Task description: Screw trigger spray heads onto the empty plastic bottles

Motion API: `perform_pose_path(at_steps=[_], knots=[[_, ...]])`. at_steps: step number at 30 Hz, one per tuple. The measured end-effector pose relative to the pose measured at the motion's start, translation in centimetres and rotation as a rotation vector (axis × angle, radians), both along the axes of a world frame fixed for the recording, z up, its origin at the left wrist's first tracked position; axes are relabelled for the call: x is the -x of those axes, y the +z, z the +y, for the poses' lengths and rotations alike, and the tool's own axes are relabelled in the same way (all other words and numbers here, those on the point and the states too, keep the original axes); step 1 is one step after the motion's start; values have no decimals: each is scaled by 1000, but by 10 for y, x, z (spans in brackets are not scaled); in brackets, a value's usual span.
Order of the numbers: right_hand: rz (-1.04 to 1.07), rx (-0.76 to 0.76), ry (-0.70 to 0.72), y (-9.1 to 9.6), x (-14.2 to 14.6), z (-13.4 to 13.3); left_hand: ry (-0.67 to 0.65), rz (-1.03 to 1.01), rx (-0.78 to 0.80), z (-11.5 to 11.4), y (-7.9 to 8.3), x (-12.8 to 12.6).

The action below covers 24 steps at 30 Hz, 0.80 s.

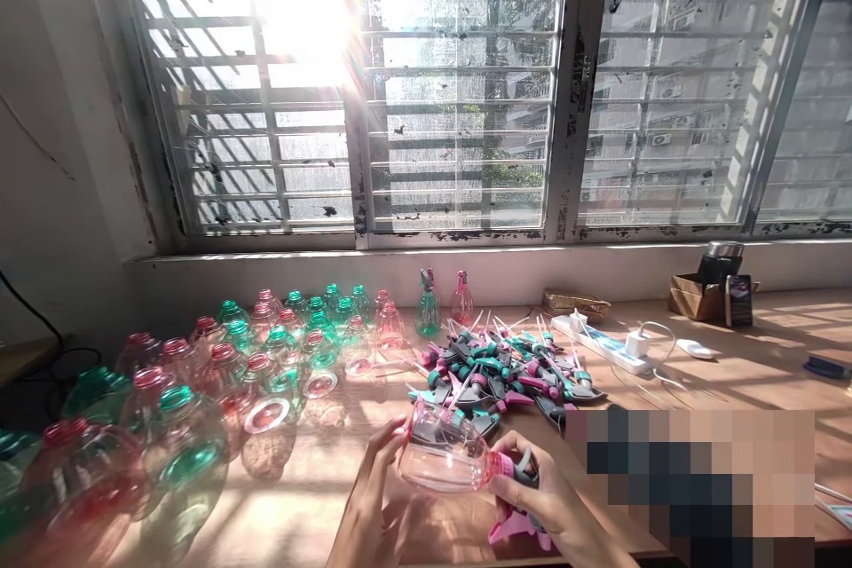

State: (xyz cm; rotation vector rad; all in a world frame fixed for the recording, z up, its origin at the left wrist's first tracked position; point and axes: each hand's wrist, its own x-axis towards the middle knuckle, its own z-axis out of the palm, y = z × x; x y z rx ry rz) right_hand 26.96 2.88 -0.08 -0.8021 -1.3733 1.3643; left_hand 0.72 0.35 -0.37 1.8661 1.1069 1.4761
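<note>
Head view | your left hand (374, 472) cups the base of the pink bottle (445, 454) | your right hand (536, 497) grips its spray head (528, 474) | axis sideways, neck rightward, above tabletop's (286, 506) near edge

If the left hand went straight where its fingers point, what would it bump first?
The left hand would meet the pink bottle first; it seems to be touching it. Beyond that, maybe the pile of spray heads, but depth is unclear.

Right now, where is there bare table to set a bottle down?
Bare table lies between the bottle cluster and the left hand; more lies right of the rounded white gadget. Crowded: that cluster and the spray-head pile.
</note>
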Motion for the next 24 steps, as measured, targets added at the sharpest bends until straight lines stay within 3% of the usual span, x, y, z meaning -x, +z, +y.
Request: perform_pose_path(at_steps=[7,16,24], knots=[[-11,3,12,-5,0,3,58,179,-109,-1,9,6],[5,2,38,-2,0,5,56,42,-36,4,-2,-1],[-1,-9,17,0,1,1,111,219,-184,4,0,6]])
